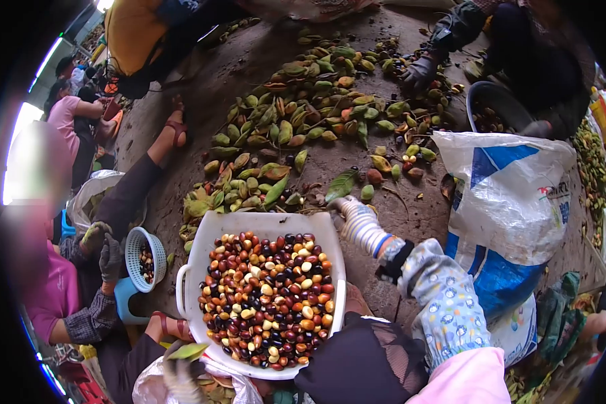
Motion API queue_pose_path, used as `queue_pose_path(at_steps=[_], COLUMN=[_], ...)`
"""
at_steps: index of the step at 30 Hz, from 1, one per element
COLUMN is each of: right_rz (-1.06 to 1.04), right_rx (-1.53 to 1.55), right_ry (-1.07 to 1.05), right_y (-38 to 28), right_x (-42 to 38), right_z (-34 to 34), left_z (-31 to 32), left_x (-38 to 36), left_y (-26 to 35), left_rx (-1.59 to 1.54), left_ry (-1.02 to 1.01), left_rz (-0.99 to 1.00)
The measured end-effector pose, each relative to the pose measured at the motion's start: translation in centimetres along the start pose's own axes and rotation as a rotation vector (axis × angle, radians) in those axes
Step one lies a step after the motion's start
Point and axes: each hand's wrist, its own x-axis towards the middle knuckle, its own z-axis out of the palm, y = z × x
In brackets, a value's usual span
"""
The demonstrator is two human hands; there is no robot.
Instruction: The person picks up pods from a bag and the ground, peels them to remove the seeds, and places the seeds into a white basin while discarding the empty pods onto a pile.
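A white basin (188,296) full of shiny brown, dark and cream seeds sits in front of me. At its far right corner is my right hand (358,222), in a striped knit glove. Its fingers are curled down near a green leaf (343,185) and pods; I cannot tell what lies in them. My left hand (182,382), also gloved, is smeared by motion at the lower left, over a white sack (149,385) of brown husks. A green-yellow husk (188,351) shows right above its fingers.
Green and brown pods (286,131) are heaped across the floor. A white-and-blue sack (505,202) stands at right. Past it, a co-worker's gloved hand (421,71) reaches into pods beside a grey bowl (478,101). On the left, a person in pink sits by a light-blue basket (138,236).
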Motion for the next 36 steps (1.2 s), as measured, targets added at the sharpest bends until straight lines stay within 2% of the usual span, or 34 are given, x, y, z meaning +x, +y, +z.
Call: queue_pose_path(at_steps=[3,6,8,10,12,14,15,16,17,18,20,21,22,23,24,25,27,28,29,30,31,32,34,36], right_rz=[0.117,0.102,0.088,0.095,0.216,0.271,0.416,0.375,0.185,0.001,-0.115,-0.067,-0.171,-0.134,-0.373,-0.295,-0.29,-0.228,-0.156,-0.13,0.035,0.106,0.051,0.176], right_rx=[-0.193,-0.354,-0.298,-0.185,0.224,0.653,0.816,0.843,0.732,0.614,0.469,0.44,0.324,0.204,0.14,0.523,0.131,0.052,-0.234,-0.145,0.017,0.024,0.183,0.183], right_ry=[-0.122,-0.304,-0.252,-0.193,-0.019,0.009,-0.075,-0.059,-0.036,-0.007,-0.373,-0.51,-0.59,-0.715,-0.637,-0.678,-0.641,-0.673,-0.71,-0.562,-0.258,-0.193,-0.003,0.011], right_y=[1.3,2.5,3.0,3.1,3.3,5.0,4.1,5.2,8.4,11.2,7.1,6.1,6.7,4.4,4.5,4.9,6.7,7.0,4.2,2.0,4.0,2.3,4.7,3.9], right_x=[0.2,0.8,0.9,0.3,-0.5,-0.9,-1.5,-2.1,-1.4,-0.9,-3.3,-4.0,-4.1,-4.5,-4.2,-3.5,-0.8,0.9,1.6,1.2,2.0,1.3,1.2,-0.4], right_z=[-0.7,1.5,2.2,1.8,1.1,1.3,-0.5,0.1,3.7,6.7,3.1,3.9,6.3,5.4,7.1,8.5,11.8,12.1,7.6,3.7,6.0,2.6,2.2,-1.7], left_z=[-8.5,-15.7,-17.0,-16.8,-13.9,-9.7,-7.5,-5.1,-2.4,0.5,4.0,4.1,4.0,5.4,6.7,6.4,6.3,6.5,6.7,6.8,6.7,6.5,6.6,7.1], left_x=[-0.7,-2.0,-3.1,-4.1,-4.2,-4.1,-4.1,-4.0,-4.0,-4.2,-4.5,-3.9,-3.5,-4.1,-4.6,-4.5,-4.6,-4.8,-4.9,-5.0,-5.0,-5.0,-5.0,-4.6], left_y=[-1.4,-4.0,-4.8,-4.9,-3.0,-0.2,1.1,2.6,3.9,5.1,5.7,3.6,1.9,2.6,3.5,2.5,1.8,1.8,2.1,2.5,2.4,2.3,2.3,2.6], left_rx=[0.53,1.07,1.193,1.184,1.226,1.26,1.171,1.079,0.988,0.596,0.591,0.711,0.83,0.902,0.868,0.885,0.933,0.874,0.913,0.952,0.957,0.961,0.933,0.874], left_ry=[0.006,-0.129,-0.192,-0.19,-0.139,-0.092,-0.125,-0.156,-0.19,-0.182,-0.346,-0.414,-0.475,-0.483,-0.524,-0.519,-0.519,-0.52,-0.507,-0.494,-0.483,-0.472,-0.454,-0.442], left_rz=[0.004,-0.047,-0.097,-0.072,0.067,0.199,0.143,0.091,0.041,-0.223,-0.066,0.075,0.216,0.274,0.312,0.312,0.304,0.316,0.313,0.312,0.316,0.318,0.316,0.304])
